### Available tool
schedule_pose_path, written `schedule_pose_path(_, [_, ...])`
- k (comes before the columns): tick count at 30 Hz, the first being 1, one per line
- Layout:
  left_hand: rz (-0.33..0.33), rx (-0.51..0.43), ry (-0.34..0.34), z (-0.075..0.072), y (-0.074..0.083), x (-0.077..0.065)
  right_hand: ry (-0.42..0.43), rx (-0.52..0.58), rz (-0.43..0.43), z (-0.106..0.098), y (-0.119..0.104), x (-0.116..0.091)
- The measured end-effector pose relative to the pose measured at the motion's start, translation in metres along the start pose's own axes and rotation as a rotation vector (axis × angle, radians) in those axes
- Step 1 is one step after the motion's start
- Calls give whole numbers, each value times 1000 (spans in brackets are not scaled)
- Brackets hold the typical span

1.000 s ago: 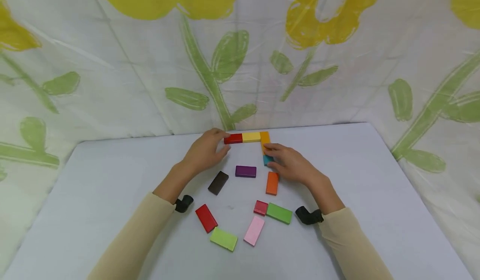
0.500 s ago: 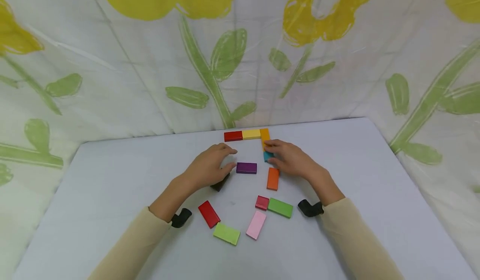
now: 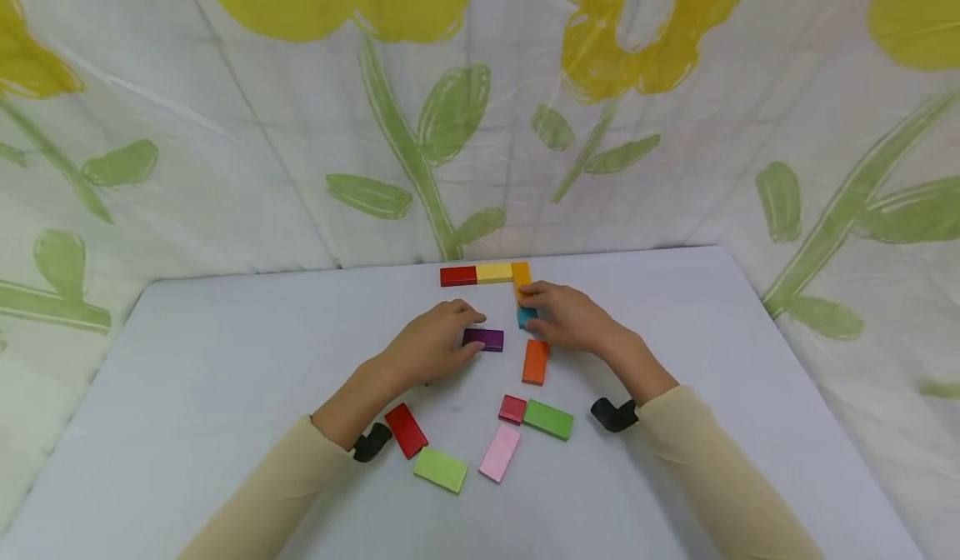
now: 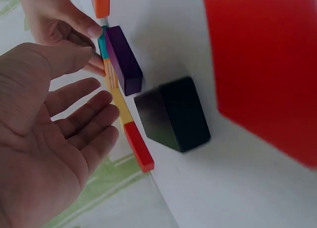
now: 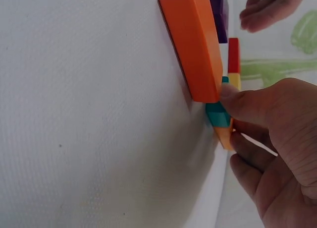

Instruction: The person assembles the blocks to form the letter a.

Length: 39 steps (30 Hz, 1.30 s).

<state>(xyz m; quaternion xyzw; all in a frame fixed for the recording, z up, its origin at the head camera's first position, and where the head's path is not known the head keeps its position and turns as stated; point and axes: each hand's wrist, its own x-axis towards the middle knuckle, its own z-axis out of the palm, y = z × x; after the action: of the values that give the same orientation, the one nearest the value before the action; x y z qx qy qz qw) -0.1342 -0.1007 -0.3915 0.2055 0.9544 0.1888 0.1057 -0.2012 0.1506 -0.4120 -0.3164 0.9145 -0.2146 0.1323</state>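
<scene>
My left hand (image 3: 431, 343) hovers over the purple block (image 3: 491, 340), its fingers loosely spread around one end. In the left wrist view there is a visible gap between that hand and the purple block, and nothing is held. Below the palm lies the dark brown block (image 4: 173, 114), almost hidden in the head view. My right hand (image 3: 573, 318) pinches the small teal block (image 3: 523, 318), thumb at its near end, fingertips by the light orange block (image 3: 521, 277). Teal and light orange form a line meeting the yellow block (image 3: 494, 273) and a red block (image 3: 458, 276) at a corner.
Nearer me lie a deep orange block (image 3: 535, 362), a small crimson block (image 3: 513, 409), a green block (image 3: 548, 419), a pink block (image 3: 499, 453), a lime block (image 3: 440, 469) and another red block (image 3: 406, 430). A flowered curtain (image 3: 285, 127) hangs behind the white table (image 3: 210, 360).
My left hand has moved from the far red block toward me and rightward, over the brown block to the purple one. The right hand stays at the teal block. The camera view shifts slightly.
</scene>
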Motion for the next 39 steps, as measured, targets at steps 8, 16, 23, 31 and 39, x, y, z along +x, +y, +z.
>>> schedule_pose_path(8, [12, 4, -27, 10, 12, 6, 3, -3, -32, -1, 1, -1])
schedule_pose_path(16, [23, 15, -12, 14, 13, 9, -9, -14, -23, -5, -1, 2])
schedule_pose_path(23, [33, 12, 8, 18, 10, 10, -29, -28, -13, -3, -1, 0])
schedule_pose_path(31, [29, 18, 37, 13, 9, 9, -20, -39, -28, -3, -3, 4])
schedule_pose_path(39, [9, 66, -12, 17, 12, 14, -9, -48, -1, 2, -1, -1])
